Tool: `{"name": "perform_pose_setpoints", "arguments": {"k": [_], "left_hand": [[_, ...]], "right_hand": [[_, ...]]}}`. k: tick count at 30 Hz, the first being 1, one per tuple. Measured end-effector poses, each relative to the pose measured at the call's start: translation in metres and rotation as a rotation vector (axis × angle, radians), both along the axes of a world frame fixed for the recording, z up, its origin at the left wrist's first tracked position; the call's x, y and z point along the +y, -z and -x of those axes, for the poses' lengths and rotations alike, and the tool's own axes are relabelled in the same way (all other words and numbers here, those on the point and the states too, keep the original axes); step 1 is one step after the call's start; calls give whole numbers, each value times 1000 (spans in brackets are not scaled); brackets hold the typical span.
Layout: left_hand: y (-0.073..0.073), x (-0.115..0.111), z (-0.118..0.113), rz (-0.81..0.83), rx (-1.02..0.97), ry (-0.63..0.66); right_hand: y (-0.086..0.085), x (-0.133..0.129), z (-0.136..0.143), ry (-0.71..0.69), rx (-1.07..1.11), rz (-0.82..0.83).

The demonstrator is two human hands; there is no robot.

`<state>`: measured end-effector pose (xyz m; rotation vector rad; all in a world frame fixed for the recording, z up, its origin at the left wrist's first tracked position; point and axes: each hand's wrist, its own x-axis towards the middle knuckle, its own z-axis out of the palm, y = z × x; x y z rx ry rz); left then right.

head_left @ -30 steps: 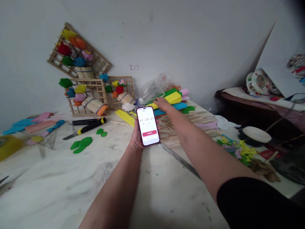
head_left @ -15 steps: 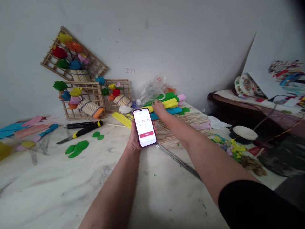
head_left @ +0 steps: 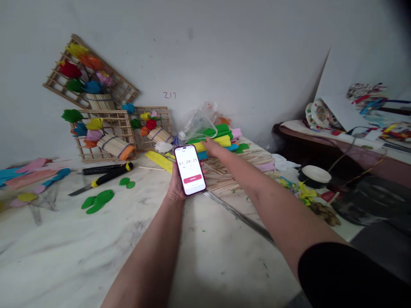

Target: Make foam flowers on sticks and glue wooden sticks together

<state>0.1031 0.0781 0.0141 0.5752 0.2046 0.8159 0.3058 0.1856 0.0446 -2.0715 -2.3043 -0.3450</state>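
Note:
My left hand [head_left: 176, 183] is closed around a phone [head_left: 190, 170] in a dark red case, held upright above the table. Its lit screen shows 01:28:25 over a red button. Just beyond the phone, to its right, is my right hand [head_left: 212, 147], in front of a yellow paper roll [head_left: 223, 140]. Its fingers look slightly apart with nothing visible in them; whether they touch the roll I cannot tell. Green rolls [head_left: 221, 129] and a blue roll [head_left: 229, 148] lie beside the yellow one, near a clear plastic bag [head_left: 197, 124].
Lattice frames with paper flowers [head_left: 102, 132] lean on the wall. A yellow-black utility knife [head_left: 109, 176] and green paper leaves [head_left: 101, 199] lie at left. Thin wooden sticks [head_left: 224, 184] and metal wires [head_left: 237, 214] lie right of the phone, with a white-topped bowl [head_left: 316, 175] farther right.
The view has turned slightly right, so the surroundings sit farther left. My right hand has drawn back a little from the paper rolls. My left hand keeps the phone, its displayed time unchanged.

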Motion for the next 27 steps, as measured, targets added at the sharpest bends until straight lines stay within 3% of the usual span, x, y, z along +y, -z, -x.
{"name": "perform_pose_setpoints", "arguments": {"k": [8, 12, 15, 21, 27], "left_hand": [[0, 1, -1, -9, 0, 22], [3, 5, -1, -28, -3, 33], [3, 5, -2, -27, 5, 42], [1, 3, -4, -26, -2, 52], [3, 3, -3, -4, 20, 25]], "right_hand": [[-21, -21, -41, -155, -3, 59], [-27, -34, -66, -52, -133, 22], [-21, -40, -75, 28, -199, 21], [-6, -30, -66, 61, -155, -75], [-10, -6, -48, 104, -124, -77]]}}
